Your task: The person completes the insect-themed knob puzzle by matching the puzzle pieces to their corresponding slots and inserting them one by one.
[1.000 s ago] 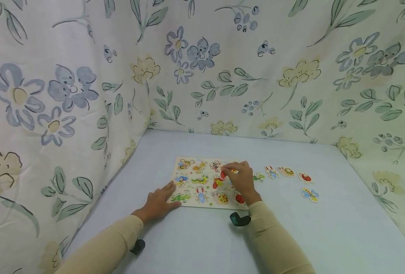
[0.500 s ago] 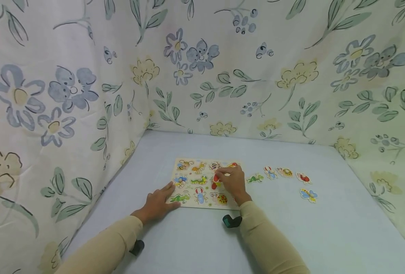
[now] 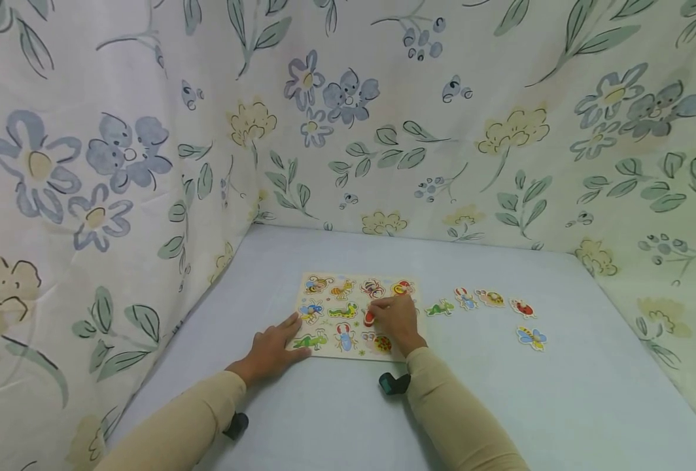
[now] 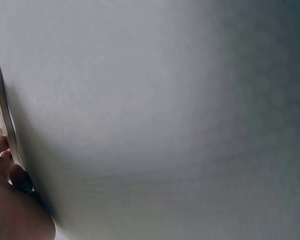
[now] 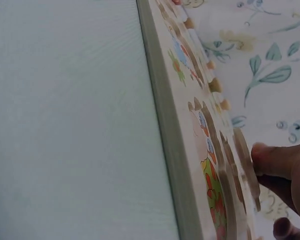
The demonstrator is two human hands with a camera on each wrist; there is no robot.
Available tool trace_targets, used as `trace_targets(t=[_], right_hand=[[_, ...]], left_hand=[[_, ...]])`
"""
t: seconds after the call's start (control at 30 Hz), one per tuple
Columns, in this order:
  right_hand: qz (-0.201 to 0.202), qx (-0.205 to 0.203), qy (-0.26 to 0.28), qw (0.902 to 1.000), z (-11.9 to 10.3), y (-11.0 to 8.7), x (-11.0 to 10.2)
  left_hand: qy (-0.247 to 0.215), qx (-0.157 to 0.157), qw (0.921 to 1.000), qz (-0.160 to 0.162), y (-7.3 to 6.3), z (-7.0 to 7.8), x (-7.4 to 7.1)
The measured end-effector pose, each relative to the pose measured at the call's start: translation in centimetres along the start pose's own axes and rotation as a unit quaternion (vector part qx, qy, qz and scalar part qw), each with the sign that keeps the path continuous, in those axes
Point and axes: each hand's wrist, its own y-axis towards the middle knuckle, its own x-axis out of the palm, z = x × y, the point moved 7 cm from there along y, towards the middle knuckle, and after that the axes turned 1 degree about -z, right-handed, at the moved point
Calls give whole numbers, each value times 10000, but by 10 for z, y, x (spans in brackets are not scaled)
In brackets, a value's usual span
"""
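Observation:
A wooden peg-style puzzle board (image 3: 356, 354) printed with several colourful insects lies flat on the table. My left hand (image 3: 270, 351) rests on its near left corner, fingers over the left edge and thumb along the front edge. Between thumb and fingertips, my right hand (image 3: 400, 322) pinches a red puzzle piece (image 3: 369, 318) over the right part of the middle row. From the right wrist view, that piece (image 5: 246, 162) stands tilted on its edge close over the board, and its brown wooden side shows. The right hand hides several pictures behind it.
Loose insect pieces lie right of the board: a green grasshopper (image 3: 440, 307), a blue beetle (image 3: 466, 298), a snail (image 3: 490, 298), a red ladybird (image 3: 522, 307) and a blue-and-yellow winged insect (image 3: 532, 337). A floral curtain (image 3: 383, 163) encloses the table's back and sides.
My right hand has moved left and slightly down with the red piece, bringing it lower over the middle row. The left hand stays put at the corner.

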Motion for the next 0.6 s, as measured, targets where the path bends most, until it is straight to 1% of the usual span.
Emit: trace_targets(t=[0.33, 0.6], right_hand=[[-186, 233, 67, 9995, 7, -4, 6], [-266, 192, 119, 9994, 7, -4, 8]], left_hand=[[-32, -23, 10000, -5, 0, 2, 0], [1, -40, 10000, -9, -1, 4, -2]])
